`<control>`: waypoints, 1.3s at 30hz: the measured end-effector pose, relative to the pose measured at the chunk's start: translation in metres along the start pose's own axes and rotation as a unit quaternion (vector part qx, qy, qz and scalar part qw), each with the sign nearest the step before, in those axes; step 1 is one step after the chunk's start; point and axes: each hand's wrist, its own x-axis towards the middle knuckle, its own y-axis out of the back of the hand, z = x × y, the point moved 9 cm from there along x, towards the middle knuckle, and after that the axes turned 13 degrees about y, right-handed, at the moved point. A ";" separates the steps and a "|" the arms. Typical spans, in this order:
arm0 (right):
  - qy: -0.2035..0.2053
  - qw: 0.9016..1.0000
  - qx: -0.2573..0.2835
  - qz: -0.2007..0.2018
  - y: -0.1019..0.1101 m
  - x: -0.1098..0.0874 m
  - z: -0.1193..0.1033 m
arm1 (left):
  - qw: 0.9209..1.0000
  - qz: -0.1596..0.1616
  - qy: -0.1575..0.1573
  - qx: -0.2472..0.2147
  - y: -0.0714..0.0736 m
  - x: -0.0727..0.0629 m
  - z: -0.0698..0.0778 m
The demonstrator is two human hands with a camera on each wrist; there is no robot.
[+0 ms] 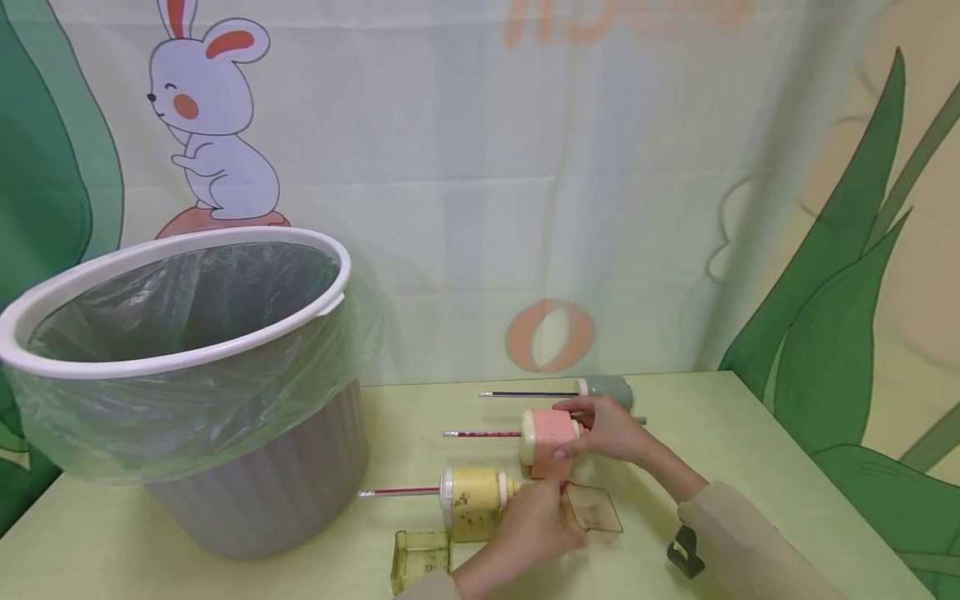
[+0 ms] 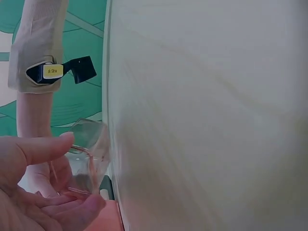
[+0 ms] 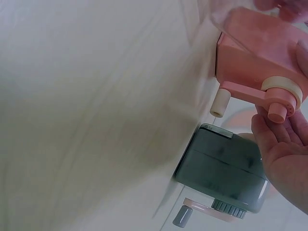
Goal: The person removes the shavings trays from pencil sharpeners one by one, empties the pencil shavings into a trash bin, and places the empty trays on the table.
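My right hand (image 1: 609,429) grips a pink crank pencil sharpener (image 1: 552,427) near its crank end, fingers on top and thumb on the near side. A red-patterned pencil (image 1: 483,433) sticks out of its left end. My left hand (image 1: 534,523) pinches a clear, pinkish shavings drawer (image 1: 600,510) just in front of that sharpener; in the left wrist view the drawer (image 2: 89,144) sits between thumb and fingers, above the table. A yellow sharpener (image 1: 476,504) with a red pencil (image 1: 401,493) stands left of my left hand. The crank (image 3: 248,94) shows in the right wrist view.
A grey-green sharpener (image 1: 609,392) with a dark pencil (image 1: 528,394) stands behind the pink one. A yellowish clear drawer (image 1: 420,557) lies on the table at the front. At the left stands a large grey bin (image 1: 300,475) lined with a plastic bag (image 1: 217,417).
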 end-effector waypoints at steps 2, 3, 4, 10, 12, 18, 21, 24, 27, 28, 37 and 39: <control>-0.001 1.000 -0.003 0.002 0.000 0.000 -0.001 | 1.000 -0.002 0.002 0.000 -0.001 0.001 0.000; -0.001 1.000 -0.004 0.002 0.000 0.000 -0.001 | 1.000 -0.003 0.004 -0.001 -0.002 0.001 0.000; 0.000 1.000 -0.005 0.002 0.000 0.000 -0.002 | 1.000 -0.004 0.006 0.001 -0.002 0.002 -0.001; 0.002 1.000 0.005 0.003 0.000 0.000 -0.005 | 0.999 -0.021 0.033 0.019 -0.006 0.002 -0.005; 0.000 1.000 0.006 0.004 0.000 0.000 -0.004 | 0.998 -0.028 0.048 0.027 -0.008 0.003 -0.007; 0.000 1.000 -0.008 0.000 -0.001 0.001 -0.002 | 0.995 -0.031 0.067 0.065 -0.012 0.003 -0.010; 0.003 1.000 -0.006 -0.001 -0.001 0.002 -0.002 | 0.994 -0.034 0.067 0.074 -0.013 0.003 -0.011; 0.000 1.000 0.002 0.000 -0.001 0.001 -0.001 | 0.994 -0.029 0.061 0.087 -0.013 0.002 -0.010; -0.004 1.000 0.007 0.000 -0.001 0.000 0.000 | 0.993 -0.023 0.060 0.104 -0.013 0.003 -0.011; -0.004 1.000 0.008 0.000 -0.001 0.000 0.000 | 0.992 -0.024 0.061 0.106 -0.013 0.003 -0.011; 0.001 1.000 0.011 -0.016 -0.002 -0.001 -0.001 | 0.991 -0.033 0.071 0.109 -0.010 0.000 -0.008; 0.007 1.000 0.020 -0.023 -0.002 -0.002 -0.004 | 0.991 -0.028 0.061 0.115 -0.007 -0.003 -0.004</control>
